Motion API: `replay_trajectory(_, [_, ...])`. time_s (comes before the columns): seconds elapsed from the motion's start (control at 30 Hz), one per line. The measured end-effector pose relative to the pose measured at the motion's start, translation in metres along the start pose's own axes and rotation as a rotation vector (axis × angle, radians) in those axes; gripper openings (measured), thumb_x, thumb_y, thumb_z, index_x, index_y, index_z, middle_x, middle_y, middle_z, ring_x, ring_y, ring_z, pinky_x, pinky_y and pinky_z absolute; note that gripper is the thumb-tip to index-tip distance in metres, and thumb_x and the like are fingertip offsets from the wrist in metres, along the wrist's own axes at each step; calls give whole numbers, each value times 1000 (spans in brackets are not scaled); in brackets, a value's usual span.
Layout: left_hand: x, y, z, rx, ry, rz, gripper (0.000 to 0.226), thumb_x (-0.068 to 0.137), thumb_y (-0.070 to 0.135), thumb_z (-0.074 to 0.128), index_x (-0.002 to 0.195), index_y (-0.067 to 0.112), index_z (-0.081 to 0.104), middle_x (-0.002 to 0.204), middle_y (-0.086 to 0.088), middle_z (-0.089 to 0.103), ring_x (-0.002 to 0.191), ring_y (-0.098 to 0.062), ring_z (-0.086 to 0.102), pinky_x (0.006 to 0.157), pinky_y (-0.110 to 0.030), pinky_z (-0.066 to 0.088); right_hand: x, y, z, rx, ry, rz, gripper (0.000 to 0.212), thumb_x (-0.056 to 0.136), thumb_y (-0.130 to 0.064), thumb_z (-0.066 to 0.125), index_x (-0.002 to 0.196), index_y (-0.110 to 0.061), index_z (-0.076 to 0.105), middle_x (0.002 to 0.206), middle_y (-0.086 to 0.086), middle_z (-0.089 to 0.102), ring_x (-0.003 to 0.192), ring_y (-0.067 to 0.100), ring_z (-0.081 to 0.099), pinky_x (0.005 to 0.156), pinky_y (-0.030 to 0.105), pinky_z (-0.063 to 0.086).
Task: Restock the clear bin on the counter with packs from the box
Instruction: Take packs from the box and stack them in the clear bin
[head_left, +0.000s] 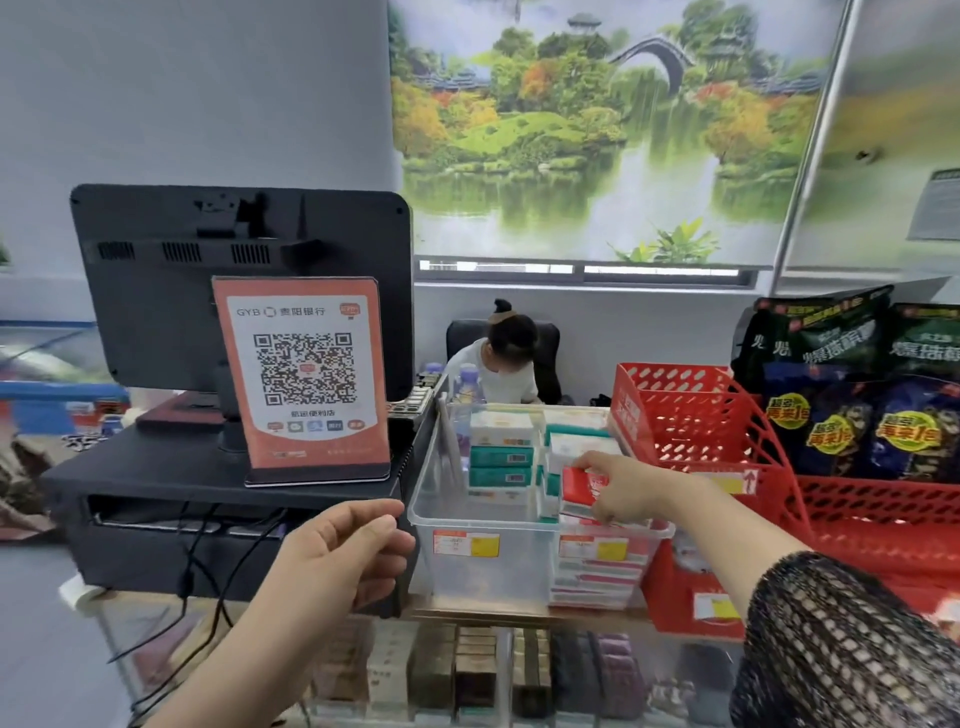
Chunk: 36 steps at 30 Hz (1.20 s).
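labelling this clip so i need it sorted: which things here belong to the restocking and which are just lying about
Job: clear bin, red pack, right hand pinching it, stacked packs inside, empty left hand.
Lying about: QR sign, monitor, red baskets, snack bags.

Pale wall (208, 93) behind the black monitor (171, 312), pretty plain. Right of the monitor hangs a roller blind (597, 130) printed with a lake and an arched bridge, with a sliver of window (571, 269) under its bottom edge. Just right of the monitor, lower down, a person (511, 343) sits in a black chair (551, 348).
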<state>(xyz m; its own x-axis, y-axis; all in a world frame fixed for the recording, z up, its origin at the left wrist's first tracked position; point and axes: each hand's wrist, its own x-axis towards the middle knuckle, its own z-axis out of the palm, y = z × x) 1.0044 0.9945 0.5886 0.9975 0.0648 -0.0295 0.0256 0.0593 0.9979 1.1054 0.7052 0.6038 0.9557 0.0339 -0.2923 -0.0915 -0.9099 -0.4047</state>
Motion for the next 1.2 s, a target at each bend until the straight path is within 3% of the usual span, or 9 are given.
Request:
replay_trajectory(0.2, [11, -2, 29, -6, -18, -24, 15, 95, 8, 53, 100, 10, 67, 76, -9, 72, 63, -14, 61, 62, -27, 51, 17, 9, 6, -10, -48, -10, 64, 84, -9, 50, 141, -32, 35, 97, -3, 54, 73, 8, 52, 56, 18, 39])
replay_trajectory(0.3, [13, -5, 37, 1, -37, -26, 16, 95, 8, 53, 101, 11, 67, 77, -8, 72, 63, -14, 61, 63, -28, 51, 22, 8, 10, -47, -91, -3, 59, 84, -11, 47, 141, -26, 42, 128, 3, 52, 115, 20, 51, 92, 29, 42])
replay_trajectory(0.4, [16, -5, 40, 12, -40, -23, 16, 96, 8, 52, 101, 12, 66, 77, -8, 73, 65, -14, 62, 64, -27, 52, 27, 8, 14, 10, -149, 1, 48, 86, -11, 41, 131, -21, 54, 135, 2, 52, 122, 20, 48, 108, 38, 35])
replay_trajectory(0.53, [19, -6, 42, 36, -51, -16, 16, 96, 10, 52, 101, 15, 67, 81, -7, 74, 70, -15, 64, 66, -27, 52, 25, 10, 16, 176, -162, 32, 43, 92, -20, 38, 132, -29, 51, 133, -1, 53, 120, 18, 49, 109, 42, 32])
replay_trajectory(0.63, [21, -6, 42, 44, -55, -13, 16, 96, 11, 52, 101, 16, 67, 83, -8, 74, 72, -16, 64, 66, -28, 52, 18, 7, 14, 149, -149, 18, 41, 98, -21, 33, 136, -25, 47, 136, -1, 50, 120, 17, 48, 107, 36, 32])
replay_trajectory(0.73, [24, -4, 42, 48, -57, -1, 17, 96, 13, 52, 102, 18, 67, 83, -7, 74, 73, -15, 65, 68, -29, 51, 12, -8, 10, 93, 56, -66, 38, 101, -15, 31, 134, -12, 49, 138, 7, 50, 122, 23, 49, 101, 28, 36])
replay_trajectory(0.87, [26, 2, 41, 54, -48, 31, 16, 97, 14, 52, 101, 19, 67, 86, -7, 74, 74, -14, 66, 69, -28, 54, 9, -37, 10, 339, 290, -183, 37, 101, -20, 35, 135, -18, 50, 139, 3, 49, 123, 22, 48, 89, 26, 38])
replay_trajectory(1.03, [31, 4, 35, 91, -19, 88, 15, 96, 17, 53, 102, 20, 66, 86, -2, 73, 77, -13, 65, 72, -27, 54, -13, -85, 36, 663, 356, -302, 31, 99, -27, 39, 126, -27, 53, 130, 0, 52, 118, 21, 48, 105, 45, 39])
replay_trajectory(1.2, [31, -10, 23, 131, 5, 118, 13, 96, 18, 52, 102, 22, 64, 86, 1, 72, 77, -10, 65, 74, -26, 55, -35, -103, 81, 788, 371, -346, 31, 99, -25, 40, 127, -22, 53, 126, -1, 55, 119, 19, 50, 105, 46, 40])
